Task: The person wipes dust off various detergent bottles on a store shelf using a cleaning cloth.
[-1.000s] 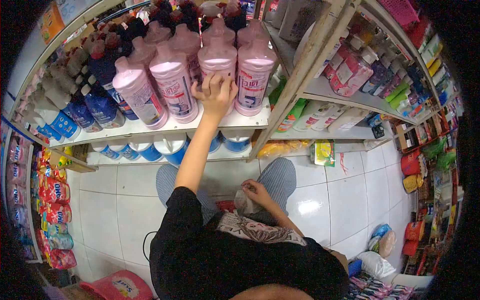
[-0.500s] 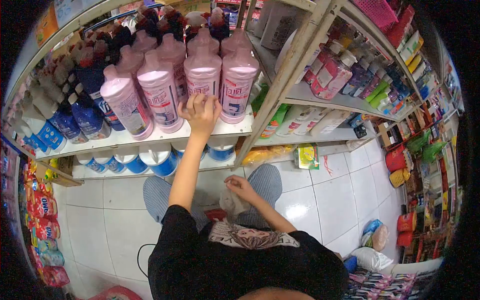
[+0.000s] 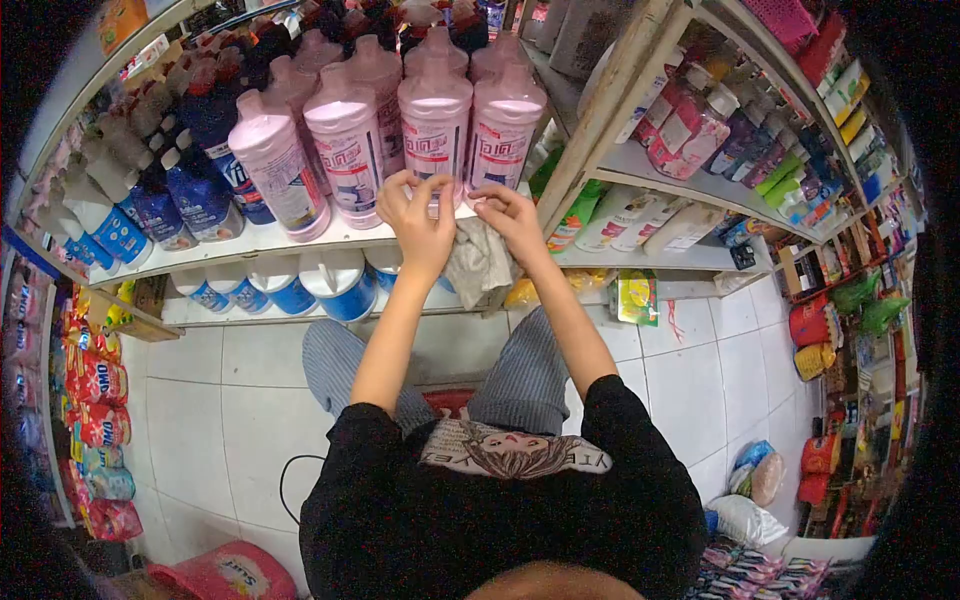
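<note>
A row of pink bottles (image 3: 345, 150) with printed labels stands along the front of the white shelf (image 3: 180, 262). My left hand (image 3: 418, 222) is at the shelf edge, fingers bent and apart, overlapping the lower part of the third front bottle (image 3: 436, 120). Just right of it, my right hand (image 3: 512, 222) pinches a crumpled greyish-white rag (image 3: 478, 262), which hangs down over the shelf's front edge. Those right fingertips are close to the foot of the rightmost front bottle (image 3: 506, 125).
Dark blue bottles (image 3: 200, 195) crowd the shelf to the left. Below are white-and-blue tubs (image 3: 335, 285). A wooden post (image 3: 605, 120) divides off shelves of toiletries at right. A red basin (image 3: 240, 575) sits on the tiled floor behind me at left.
My right hand has risen from my lap to the shelf edge, bringing the rag with it. My left hand has shifted slightly down and right from the bottle labels. The view has shifted a little.
</note>
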The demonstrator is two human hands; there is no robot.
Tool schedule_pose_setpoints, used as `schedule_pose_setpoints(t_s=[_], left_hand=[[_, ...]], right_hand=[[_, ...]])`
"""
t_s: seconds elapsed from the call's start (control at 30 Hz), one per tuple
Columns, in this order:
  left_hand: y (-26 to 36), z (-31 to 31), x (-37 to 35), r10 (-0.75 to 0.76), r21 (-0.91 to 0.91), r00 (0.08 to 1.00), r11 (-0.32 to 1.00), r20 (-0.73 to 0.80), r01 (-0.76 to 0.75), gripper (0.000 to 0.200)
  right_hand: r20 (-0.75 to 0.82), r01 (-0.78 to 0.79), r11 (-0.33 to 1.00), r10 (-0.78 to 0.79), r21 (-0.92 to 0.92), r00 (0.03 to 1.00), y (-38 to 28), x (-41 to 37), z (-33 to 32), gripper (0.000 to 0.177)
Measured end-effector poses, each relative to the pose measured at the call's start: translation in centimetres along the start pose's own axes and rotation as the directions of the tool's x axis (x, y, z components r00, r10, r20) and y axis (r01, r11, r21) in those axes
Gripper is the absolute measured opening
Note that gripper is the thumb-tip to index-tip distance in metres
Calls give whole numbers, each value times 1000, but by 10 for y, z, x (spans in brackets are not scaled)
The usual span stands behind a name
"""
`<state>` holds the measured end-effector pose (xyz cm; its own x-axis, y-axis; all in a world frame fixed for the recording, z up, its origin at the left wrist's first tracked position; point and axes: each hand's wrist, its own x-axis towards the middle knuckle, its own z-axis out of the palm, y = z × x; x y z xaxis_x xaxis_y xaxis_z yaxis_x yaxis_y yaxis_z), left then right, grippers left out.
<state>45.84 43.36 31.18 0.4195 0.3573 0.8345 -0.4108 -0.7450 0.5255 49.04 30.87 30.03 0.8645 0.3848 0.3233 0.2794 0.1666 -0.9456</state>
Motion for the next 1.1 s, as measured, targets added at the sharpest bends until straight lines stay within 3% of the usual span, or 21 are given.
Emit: schedule_pose_setpoints(t_s=[0.1, 0.27, 0.37, 0.43, 0.5, 0.57, 0.63, 0.7, 0.77, 0.83, 0.87, 0.93, 0.97, 1.03, 1.07, 1.1], left_hand=[[7, -11, -1, -49, -61, 998, 997, -27, 47, 9], [3, -18, -7, -76, -110, 997, 991, 6, 76, 9], [-2, -25, -12, -48, -43, 990, 998, 136, 55, 8], [-10, -30, -20, -113, -48, 936, 989, 334, 137, 8], [-17, -33, -25, -143, 19, 920, 989, 366, 146, 7], [-28, -35, -29, -217, 66, 807, 974, 549, 217, 9], [-27, -37, -20, -143, 46, 836, 989, 529, 140, 16], [-15, -41, 1, -138, -139, 859, 962, 493, 234, 20], [-6, -44, 30, -156, -129, 860, 960, 487, 248, 20], [-9, -38, 57, 132, -42, 932, 991, 338, -125, 20], [-7, -35, 69, 131, -39, 932, 991, 339, -125, 20], [-4, -27, 85, -67, -9, 977, 998, 202, 70, 16], [-5, -24, 86, -64, -7, 978, 998, 200, 67, 16], [-12, -22, 90, -291, -25, 945, 954, 147, 298, 18], [-23, -15, 87, -210, -48, 971, 975, 112, 216, 19], [-29, -10, 84, -206, -39, 972, 977, 112, 212, 19]], right_hand=[[13, -19, 998, 19, 51, 1000, -13, -10, 6, 18], [81, -47, 998, 51, -52, 995, -1, -32, -1, 18], [28, -117, 993, 118, -22, 993, 18, -46, -8, 17], [33, -199, 980, 199, -3, 979, 42, -58, -17, 17], [-62, -229, 973, 228, -13, 972, 50, -73, -16, 16], [-99, -252, 968, 250, 1, 963, 64, -88, -16, 17], [-135, -275, 961, 275, 16, 952, 78, -100, -18, 17], [-175, -356, 935, 351, 8, 920, 89, -110, -20, 17], [-189, -410, 908, 418, 82, 888, 103, -121, -20, 17], [-201, -462, 874, 485, 151, 851, 120, -130, -20, 17], [-206, -450, 883, 469, 135, 859, 130, -134, -22, 17], [-247, -436, 883, 467, 172, 849, 130, -139, -18, 19], [-244, -434, 884, 465, 173, 851, 136, -143, -19, 19], [-294, -516, 792, 604, 326, 741, 161, -153, -20, 17], [-286, -514, 791, 604, 332, 744, 173, -159, -20, 17], [-251, -557, 708, 689, 434, 680, 187, -167, -21, 17]])
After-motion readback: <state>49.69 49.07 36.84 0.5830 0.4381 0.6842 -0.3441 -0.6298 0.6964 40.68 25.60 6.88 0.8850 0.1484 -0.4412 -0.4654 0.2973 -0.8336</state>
